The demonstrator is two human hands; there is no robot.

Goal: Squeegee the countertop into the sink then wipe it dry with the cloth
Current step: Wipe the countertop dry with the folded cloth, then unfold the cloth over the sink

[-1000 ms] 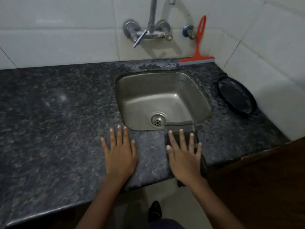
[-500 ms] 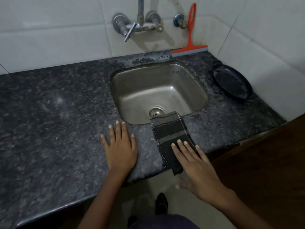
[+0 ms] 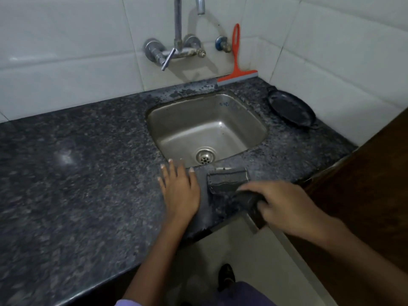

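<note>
A dark striped cloth (image 3: pixel 227 181) lies on the speckled granite countertop (image 3: pixel 77 184), just in front of the steel sink (image 3: pixel 205 127). My right hand (image 3: pixel 284 206) grips the cloth's near end and lifts it at the counter's front edge. Flat on the counter to the cloth's left rests my left hand (image 3: pixel 180 191), fingers spread, fingertips near the sink rim. An orange squeegee (image 3: pixel 237 71) leans upright against the tiled wall behind the sink, its blade on the counter. Wet patches show on the counter behind the sink.
A wall tap (image 3: pixel 176 49) with a lever handle hangs over the sink's back. A black round pan (image 3: pixel 291 109) sits on the counter at the right, near the corner. A dark wooden panel (image 3: pixel 364 195) borders the counter's right end.
My right hand went from lying flat on the cloth to gripping its near end and pulling it off the sink edge. The left hand stayed flat.
</note>
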